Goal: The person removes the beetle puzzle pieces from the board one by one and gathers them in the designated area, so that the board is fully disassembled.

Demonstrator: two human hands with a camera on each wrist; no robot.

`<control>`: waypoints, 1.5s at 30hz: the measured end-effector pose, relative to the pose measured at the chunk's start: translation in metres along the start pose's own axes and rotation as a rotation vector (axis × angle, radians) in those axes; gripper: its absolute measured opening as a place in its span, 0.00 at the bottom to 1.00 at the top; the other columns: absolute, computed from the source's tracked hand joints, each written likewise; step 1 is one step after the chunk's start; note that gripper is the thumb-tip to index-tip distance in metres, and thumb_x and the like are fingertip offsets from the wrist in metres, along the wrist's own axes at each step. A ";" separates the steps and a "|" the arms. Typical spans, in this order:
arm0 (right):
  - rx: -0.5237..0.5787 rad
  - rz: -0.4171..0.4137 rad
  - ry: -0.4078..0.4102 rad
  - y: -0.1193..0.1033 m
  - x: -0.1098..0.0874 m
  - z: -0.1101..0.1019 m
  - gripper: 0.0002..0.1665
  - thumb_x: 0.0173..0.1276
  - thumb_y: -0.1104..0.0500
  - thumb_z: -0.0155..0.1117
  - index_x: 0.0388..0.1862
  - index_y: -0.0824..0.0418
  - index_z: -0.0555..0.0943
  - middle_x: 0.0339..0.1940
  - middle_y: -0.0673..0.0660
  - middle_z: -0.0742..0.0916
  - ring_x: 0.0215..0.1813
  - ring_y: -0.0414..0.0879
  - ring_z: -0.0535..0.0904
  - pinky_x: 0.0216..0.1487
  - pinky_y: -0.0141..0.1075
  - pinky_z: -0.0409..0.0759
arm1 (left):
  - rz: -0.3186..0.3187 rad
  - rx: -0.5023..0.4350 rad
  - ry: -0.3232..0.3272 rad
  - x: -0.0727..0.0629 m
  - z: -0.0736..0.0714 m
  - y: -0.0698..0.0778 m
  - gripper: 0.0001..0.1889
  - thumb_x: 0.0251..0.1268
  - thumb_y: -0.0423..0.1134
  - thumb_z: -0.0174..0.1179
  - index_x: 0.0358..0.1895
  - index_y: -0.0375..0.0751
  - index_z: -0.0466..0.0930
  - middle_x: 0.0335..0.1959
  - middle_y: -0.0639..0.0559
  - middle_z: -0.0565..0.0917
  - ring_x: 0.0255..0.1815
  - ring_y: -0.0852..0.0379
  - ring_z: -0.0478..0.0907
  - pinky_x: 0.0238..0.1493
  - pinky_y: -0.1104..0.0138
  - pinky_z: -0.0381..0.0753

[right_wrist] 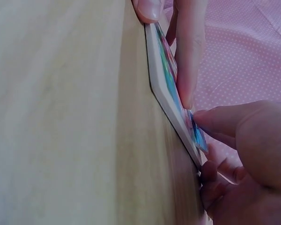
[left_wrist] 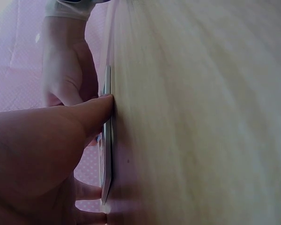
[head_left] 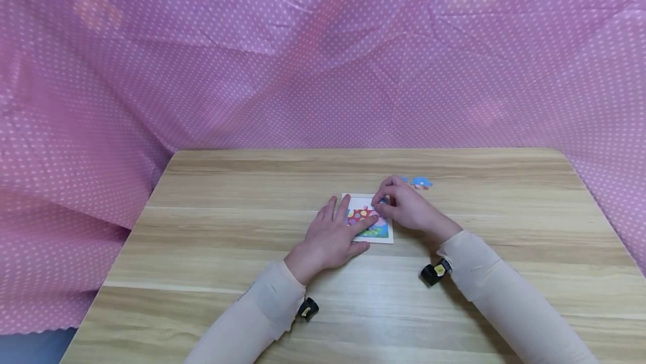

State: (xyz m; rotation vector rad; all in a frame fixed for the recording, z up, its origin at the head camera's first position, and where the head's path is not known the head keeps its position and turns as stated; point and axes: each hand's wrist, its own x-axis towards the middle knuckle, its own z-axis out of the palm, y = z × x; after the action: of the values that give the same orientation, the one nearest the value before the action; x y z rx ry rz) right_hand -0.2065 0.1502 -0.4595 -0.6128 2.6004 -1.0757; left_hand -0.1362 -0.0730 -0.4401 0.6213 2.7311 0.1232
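A small jigsaw puzzle in a white frame tray (head_left: 382,239) lies flat on the table, its picture a red area with yellow spots over green and blue. My left hand (head_left: 330,235) rests across its left side with fingers spread; one finger presses on the picture, and the thumb touches the near edge in the left wrist view. At the upper right of the tray my right hand (head_left: 406,204) pinches a puzzle piece. In the right wrist view that blue puzzle piece (right_wrist: 198,136) sits tilted above the tray's surface, under the thumb. The right fingers partly hide it.
Loose blue puzzle pieces (head_left: 421,182) lie on the wooden table (head_left: 227,240) just beyond my right hand. A pink dotted cloth (head_left: 303,72) hangs behind the table and at its sides. Black wrist devices (head_left: 434,272) are on both sleeves.
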 end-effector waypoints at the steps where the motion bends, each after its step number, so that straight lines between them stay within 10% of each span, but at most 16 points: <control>1: 0.004 -0.004 -0.002 0.000 0.000 0.000 0.07 0.79 0.61 0.67 0.48 0.55 0.91 0.61 0.60 0.79 0.64 0.58 0.76 0.66 0.53 0.76 | 0.000 0.000 -0.002 0.000 0.000 0.000 0.32 0.83 0.66 0.51 0.85 0.80 0.57 0.91 0.35 0.47 0.91 0.29 0.44 0.88 0.43 0.55; 11: 0.025 -0.033 -0.002 -0.001 -0.002 -0.004 0.09 0.79 0.63 0.66 0.52 0.55 0.88 0.53 0.57 0.84 0.44 0.49 0.75 0.44 0.38 0.76 | -0.007 -0.018 -0.012 -0.001 -0.002 0.001 0.32 0.83 0.66 0.51 0.85 0.80 0.56 0.91 0.35 0.46 0.91 0.29 0.42 0.89 0.43 0.53; 26: 0.059 0.034 0.032 0.003 -0.001 -0.004 0.16 0.81 0.56 0.67 0.64 0.54 0.87 0.62 0.58 0.88 0.57 0.52 0.80 0.61 0.48 0.80 | -0.021 -0.025 -0.030 0.000 -0.003 0.002 0.33 0.82 0.66 0.51 0.85 0.81 0.55 0.92 0.37 0.44 0.91 0.30 0.41 0.90 0.43 0.51; 45: 0.109 0.039 0.083 0.006 -0.010 -0.013 0.16 0.83 0.60 0.63 0.64 0.59 0.86 0.50 0.58 0.90 0.45 0.48 0.80 0.40 0.33 0.80 | -0.019 -0.032 -0.007 -0.003 0.001 0.003 0.33 0.82 0.66 0.52 0.85 0.81 0.55 0.91 0.36 0.45 0.91 0.30 0.41 0.89 0.43 0.51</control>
State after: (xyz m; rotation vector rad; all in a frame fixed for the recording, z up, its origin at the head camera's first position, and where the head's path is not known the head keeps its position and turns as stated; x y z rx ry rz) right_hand -0.2044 0.1663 -0.4541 -0.5005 2.5908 -1.2456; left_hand -0.1327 -0.0716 -0.4394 0.5855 2.7226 0.1590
